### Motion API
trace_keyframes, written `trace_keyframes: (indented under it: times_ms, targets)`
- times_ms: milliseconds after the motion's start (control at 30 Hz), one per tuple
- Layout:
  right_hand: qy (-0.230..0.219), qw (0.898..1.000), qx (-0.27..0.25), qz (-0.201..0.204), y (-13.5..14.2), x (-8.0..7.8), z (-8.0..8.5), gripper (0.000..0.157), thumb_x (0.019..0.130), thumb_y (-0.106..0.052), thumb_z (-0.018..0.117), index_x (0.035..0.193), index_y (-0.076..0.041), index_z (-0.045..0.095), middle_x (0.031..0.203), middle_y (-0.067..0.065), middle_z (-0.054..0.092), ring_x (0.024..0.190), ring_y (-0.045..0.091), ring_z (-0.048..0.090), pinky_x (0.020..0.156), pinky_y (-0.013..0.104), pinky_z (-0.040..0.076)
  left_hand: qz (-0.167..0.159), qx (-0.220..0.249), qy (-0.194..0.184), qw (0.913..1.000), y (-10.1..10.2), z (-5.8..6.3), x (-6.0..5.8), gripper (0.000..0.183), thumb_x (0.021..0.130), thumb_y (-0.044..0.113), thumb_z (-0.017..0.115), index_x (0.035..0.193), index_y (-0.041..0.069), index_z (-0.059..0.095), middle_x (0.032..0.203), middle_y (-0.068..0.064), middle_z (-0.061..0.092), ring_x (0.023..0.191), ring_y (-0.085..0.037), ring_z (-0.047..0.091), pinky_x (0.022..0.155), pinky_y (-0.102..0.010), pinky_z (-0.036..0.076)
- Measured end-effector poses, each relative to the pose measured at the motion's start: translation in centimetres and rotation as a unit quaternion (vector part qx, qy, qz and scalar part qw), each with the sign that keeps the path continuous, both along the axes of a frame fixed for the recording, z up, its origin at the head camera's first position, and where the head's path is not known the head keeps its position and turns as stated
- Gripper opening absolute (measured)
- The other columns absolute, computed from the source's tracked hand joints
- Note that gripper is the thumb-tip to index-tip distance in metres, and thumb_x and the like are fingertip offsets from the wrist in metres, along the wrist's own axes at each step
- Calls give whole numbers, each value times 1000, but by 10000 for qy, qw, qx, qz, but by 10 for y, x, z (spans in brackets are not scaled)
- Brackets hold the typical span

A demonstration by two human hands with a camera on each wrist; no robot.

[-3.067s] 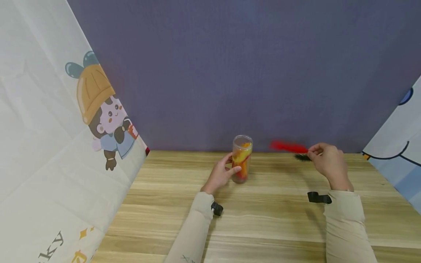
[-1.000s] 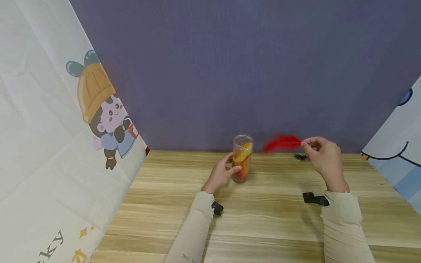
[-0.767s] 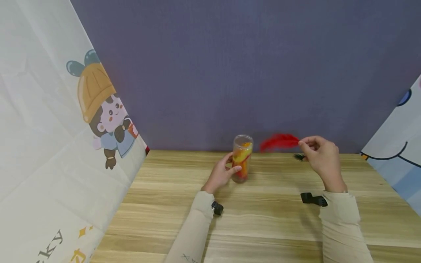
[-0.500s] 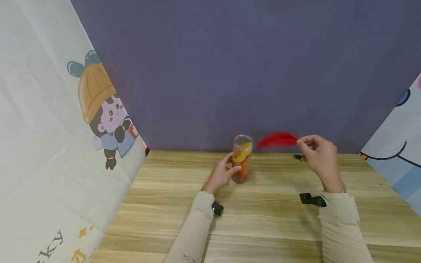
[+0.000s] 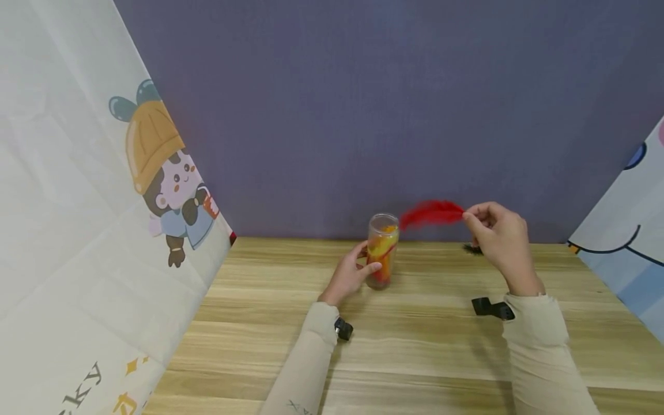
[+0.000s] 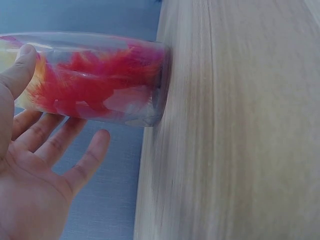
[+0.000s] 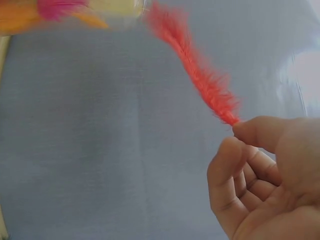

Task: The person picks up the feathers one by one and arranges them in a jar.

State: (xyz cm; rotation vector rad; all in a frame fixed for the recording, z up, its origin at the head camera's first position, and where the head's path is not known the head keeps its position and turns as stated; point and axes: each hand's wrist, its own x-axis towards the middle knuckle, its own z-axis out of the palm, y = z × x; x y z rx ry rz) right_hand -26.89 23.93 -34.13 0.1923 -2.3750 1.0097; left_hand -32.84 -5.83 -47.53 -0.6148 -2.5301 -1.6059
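Observation:
A clear glass jar [image 5: 383, 248] stands upright on the table, with red, orange, yellow and pink feathers [image 6: 92, 80] inside. My left hand [image 5: 349, 274] holds the jar from its left side, thumb in front and fingers behind. Between thumb and forefinger, my right hand [image 5: 499, 242] pinches a red feather [image 5: 433, 213] by its quill end. The feather lies nearly level in the air above the table, its tip close to the right side of the jar's rim. In the right wrist view the red feather [image 7: 200, 75] points up toward the jar's mouth.
A dark feathery piece [image 5: 472, 249] lies on the wooden table [image 5: 415, 346] behind the right hand. A blue-grey panel [image 5: 363, 115] rises at the table's back edge. Printed cloths hang at the left [image 5: 78, 230] and at the right [image 5: 622, 253].
The right hand has moved left and up with the red feather, bringing its tip beside the jar's rim. More of the dark piece's right side now shows. The left hand and jar have stayed put.

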Motion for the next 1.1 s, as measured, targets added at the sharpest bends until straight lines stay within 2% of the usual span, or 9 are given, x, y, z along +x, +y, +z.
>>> trace_keyframes:
  times_ms: [233,567,733,1100]
  targets:
    - [-224,9994,233,144,-7,-1,9,27,104,-36,60,109,-11,67,78,10,65,54,15,60,48,31,46,-7,-5,15,10000,-1,-2,-1,64,96,33,72,153,19,47,142,-10,63,131,-23,58,94,-32,56]
    - [-526,9965,465,445,-18,-7,16,31,105,-34,57,113,-5,65,79,9,65,53,13,59,47,30,47,-25,37,12,10000,-1,-3,-1,63,96,34,72,152,19,49,141,-10,63,131,-23,59,95,-34,56]
    - [-550,9954,577,525,-25,-8,18,30,106,-32,57,113,-4,65,81,11,65,54,16,59,45,31,47,-22,33,-20,10000,-2,-1,0,64,95,34,72,153,18,48,142,-10,62,132,-23,58,96,-37,56]
    - [-414,9951,807,384,-30,-11,21,28,106,-29,56,110,-4,65,81,12,66,52,18,56,48,31,45,29,-44,27,10000,-1,0,1,64,96,32,73,152,16,48,141,-11,63,131,-24,59,94,-32,56]
